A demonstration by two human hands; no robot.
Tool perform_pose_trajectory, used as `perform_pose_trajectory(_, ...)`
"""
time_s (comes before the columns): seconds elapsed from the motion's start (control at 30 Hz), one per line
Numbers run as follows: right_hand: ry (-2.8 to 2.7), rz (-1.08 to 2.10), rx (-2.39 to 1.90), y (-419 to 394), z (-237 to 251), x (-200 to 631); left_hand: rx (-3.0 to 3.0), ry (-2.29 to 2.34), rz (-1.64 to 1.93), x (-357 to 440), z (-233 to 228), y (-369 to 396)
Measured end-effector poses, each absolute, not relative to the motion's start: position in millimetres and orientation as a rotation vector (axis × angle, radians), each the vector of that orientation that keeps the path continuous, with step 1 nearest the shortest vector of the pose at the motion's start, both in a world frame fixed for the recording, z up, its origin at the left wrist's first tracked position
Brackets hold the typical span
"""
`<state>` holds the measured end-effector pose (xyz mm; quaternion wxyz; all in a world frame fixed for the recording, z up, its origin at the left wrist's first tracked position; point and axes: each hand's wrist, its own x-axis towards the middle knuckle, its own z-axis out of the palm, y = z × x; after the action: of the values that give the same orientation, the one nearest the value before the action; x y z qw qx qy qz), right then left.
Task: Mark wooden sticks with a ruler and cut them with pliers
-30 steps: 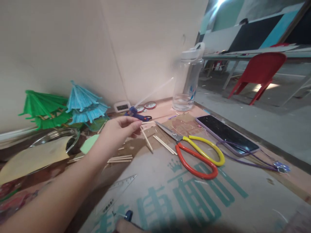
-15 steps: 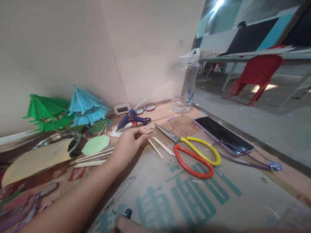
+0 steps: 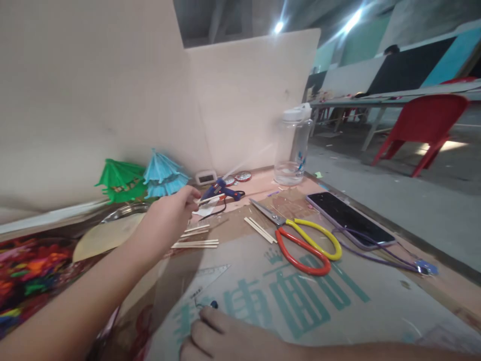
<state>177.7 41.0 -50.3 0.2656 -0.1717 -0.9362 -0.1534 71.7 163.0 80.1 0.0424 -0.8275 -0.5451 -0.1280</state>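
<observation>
My left hand [image 3: 176, 210] reaches forward, its fingers pinching a thin pale wooden stick [image 3: 212, 199] in front of the blue glue gun [image 3: 221, 189]. My right hand [image 3: 225, 333] is curled low at the front, closed round a small blue-handled tool [image 3: 214, 304] with a thin metal tip; most of it is hidden by the fingers. Several more wooden sticks [image 3: 197, 244] lie below my left wrist. A separate small group of sticks [image 3: 258, 231] rests beside the scissors [image 3: 278, 219], which have red and yellow handles. A clear set square [image 3: 210, 277] lies near my right hand.
Green [image 3: 120, 175] and blue paper umbrellas [image 3: 163, 173] stand by the wall, near a metal bowl [image 3: 124, 212]. A water bottle [image 3: 291, 148] and a phone [image 3: 349, 220] are to the right. Colourful scraps [image 3: 33, 271] lie at left. Beyond the table edge is a red chair [image 3: 428, 125].
My left hand has drawn back leftwards with a stick, and one stick is gone from the group by the scissors. My right hand has come further into view. The view has shifted.
</observation>
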Motion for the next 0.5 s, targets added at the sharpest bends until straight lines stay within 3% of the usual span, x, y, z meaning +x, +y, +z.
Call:
perform_pose_trajectory(0.27, -2.304, -0.533, -0.435, 30.9, -42.3, 178.4, -2.273, -1.814, 0.010, 20.1, 69.9, 159.5)
perform_pose_trajectory(0.5, -2.289, -0.575, -0.405, 33.6, -45.7, 175.6, -2.272, -1.811, 0.067, 28.6, 47.7, 205.6)
